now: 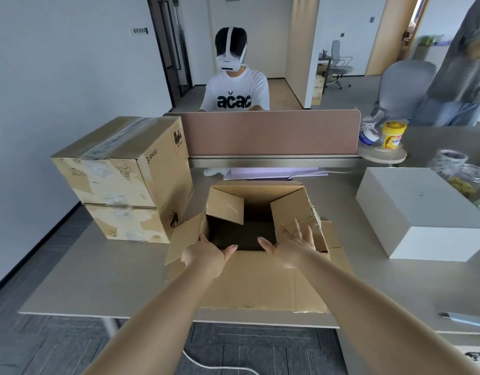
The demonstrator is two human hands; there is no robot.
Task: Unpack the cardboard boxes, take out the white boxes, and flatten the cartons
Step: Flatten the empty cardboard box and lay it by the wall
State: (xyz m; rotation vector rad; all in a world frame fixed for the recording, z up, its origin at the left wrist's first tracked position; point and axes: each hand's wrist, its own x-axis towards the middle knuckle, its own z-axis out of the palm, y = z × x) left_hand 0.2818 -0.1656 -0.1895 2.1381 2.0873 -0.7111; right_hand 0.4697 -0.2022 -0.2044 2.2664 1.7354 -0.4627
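An opened brown carton [249, 277] stands on the grey desk [111, 282] in front of me, flaps spread, its dark inside showing no box. My left hand [206, 254] rests on the near left rim, thumb lying along the edge, fingers curled over the rim. My right hand [292, 246] is flat with fingers spread on the right inner flap. A white box [420, 215] sits on the desk to the right. Two sealed brown cartons [119, 169] are stacked at the left.
A pink divider panel [271, 133] runs across the back of the desk, with a person in a headset seated behind it. A yellow tub [392, 135] and jars stand at the right. Another person stands far right. A blue-handled tool [465, 319] lies near the right edge.
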